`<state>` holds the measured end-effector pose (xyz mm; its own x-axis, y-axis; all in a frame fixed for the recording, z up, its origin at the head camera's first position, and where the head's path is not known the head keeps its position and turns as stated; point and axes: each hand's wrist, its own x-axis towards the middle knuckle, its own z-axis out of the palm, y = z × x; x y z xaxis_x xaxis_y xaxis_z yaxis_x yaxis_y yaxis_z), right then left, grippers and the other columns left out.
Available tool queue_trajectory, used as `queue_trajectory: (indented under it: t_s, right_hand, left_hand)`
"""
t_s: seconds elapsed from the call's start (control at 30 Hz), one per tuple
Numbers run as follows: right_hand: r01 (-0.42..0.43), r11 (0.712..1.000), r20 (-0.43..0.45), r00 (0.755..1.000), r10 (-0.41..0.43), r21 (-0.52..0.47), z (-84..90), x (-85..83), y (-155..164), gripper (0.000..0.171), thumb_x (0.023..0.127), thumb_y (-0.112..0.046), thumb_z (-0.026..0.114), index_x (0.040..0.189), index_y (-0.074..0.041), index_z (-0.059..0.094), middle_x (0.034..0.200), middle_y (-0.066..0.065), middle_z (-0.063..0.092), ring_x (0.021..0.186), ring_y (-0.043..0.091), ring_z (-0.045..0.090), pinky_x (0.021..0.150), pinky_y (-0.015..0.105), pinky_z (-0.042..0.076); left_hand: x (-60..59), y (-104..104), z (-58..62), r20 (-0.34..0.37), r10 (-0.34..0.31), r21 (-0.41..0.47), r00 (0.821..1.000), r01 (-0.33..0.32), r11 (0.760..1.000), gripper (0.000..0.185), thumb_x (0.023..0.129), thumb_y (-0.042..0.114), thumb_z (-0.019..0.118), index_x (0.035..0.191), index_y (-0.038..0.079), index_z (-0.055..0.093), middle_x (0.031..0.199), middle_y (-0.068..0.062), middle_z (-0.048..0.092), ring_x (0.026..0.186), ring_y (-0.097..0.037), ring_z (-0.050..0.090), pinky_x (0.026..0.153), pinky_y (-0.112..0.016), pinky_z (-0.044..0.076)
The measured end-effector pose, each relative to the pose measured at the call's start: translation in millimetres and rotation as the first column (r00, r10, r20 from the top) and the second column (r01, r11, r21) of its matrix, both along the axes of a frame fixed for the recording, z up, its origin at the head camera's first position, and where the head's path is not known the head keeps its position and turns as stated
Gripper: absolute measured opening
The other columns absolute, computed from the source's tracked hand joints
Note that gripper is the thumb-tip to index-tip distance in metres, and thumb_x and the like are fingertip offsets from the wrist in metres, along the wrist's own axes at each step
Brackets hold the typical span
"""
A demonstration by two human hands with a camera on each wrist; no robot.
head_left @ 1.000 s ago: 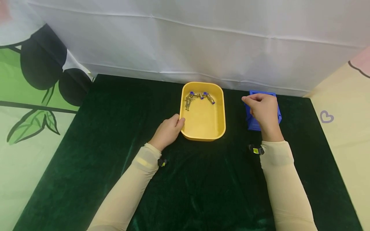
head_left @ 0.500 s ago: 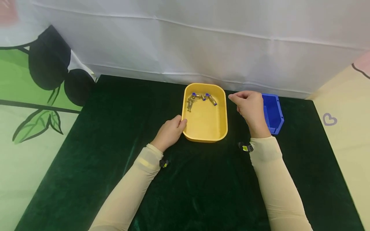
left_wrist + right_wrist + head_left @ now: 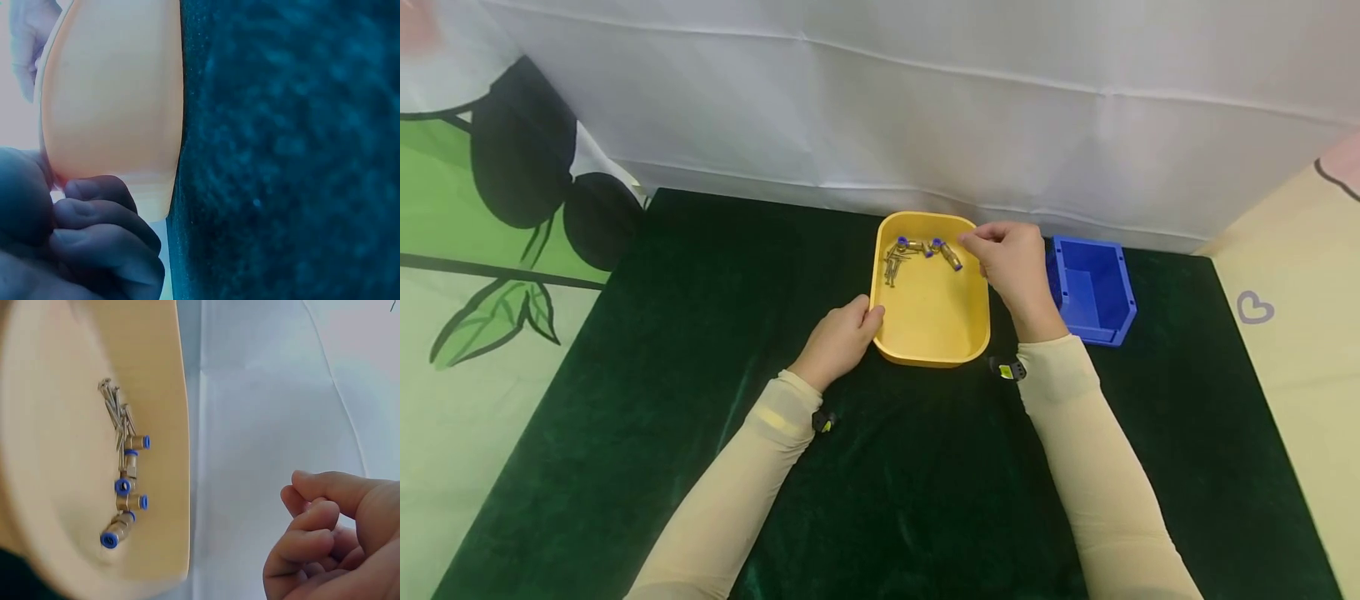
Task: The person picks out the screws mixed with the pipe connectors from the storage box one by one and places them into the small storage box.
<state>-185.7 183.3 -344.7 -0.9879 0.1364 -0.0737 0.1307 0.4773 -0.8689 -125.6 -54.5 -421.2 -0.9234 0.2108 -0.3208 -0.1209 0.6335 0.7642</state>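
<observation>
Swung the right hand [image 3: 1011, 265] back from the bin [image 3: 1093, 292] to the tray's [image 3: 932, 333] far corner, fingers curled and empty, just beside the fittings [image 3: 928, 250]. Kept the left hand [image 3: 838, 342] gripping the rim. Likely another pick.

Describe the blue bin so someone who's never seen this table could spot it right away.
On the dark green cloth, look right of the yellow tray, near the white curtain. The blue bin sits there: the only blue container, smaller than the tray, boxy, with nothing visible inside.

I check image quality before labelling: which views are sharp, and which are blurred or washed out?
Head view: sharp, evenly lit. Left wrist view: blurred, the left hand and yellow tray soft, overexposed at the left edge. Right wrist view: brass fittings sharp.
</observation>
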Motion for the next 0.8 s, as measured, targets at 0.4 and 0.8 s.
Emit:
queue_trajectory:
  t_s: [0.4,0.8]
  right_hand:
    - [-0.044,0.999,0.055,0.998,0.044,0.004,-0.9,-11.1,-22.0,0.026,0.09,-0.034,0.073,0.093,-0.009,0.075,0.067,0.006,0.057,0.056,0.018,0.051,0.051,0.027,0.042]
    - [-0.058,0.991,0.048,0.997,0.064,-0.121,-11.7,-29.7,-33.7,0.022,0.089,-0.031,0.076,0.096,-0.011,0.077,0.07,0.004,0.06,0.054,0.016,0.049,0.048,0.025,0.042]
  left_hand:
    - [3.8,-0.5,2.5,0.005,0.001,0.019,1.0,-0.001,1.0,0.032,0.106,0.045,0.039,0.116,0.018,0.053,0.082,-0.007,0.057,0.067,-0.025,0.057,0.057,-0.033,0.042]
    - [4.7,0.3,-1.2,-0.005,0.002,0.018,1.0,-0.002,1.0,0.032,0.106,0.045,0.039,0.113,0.018,0.053,0.081,-0.008,0.056,0.066,-0.025,0.057,0.057,-0.032,0.041]
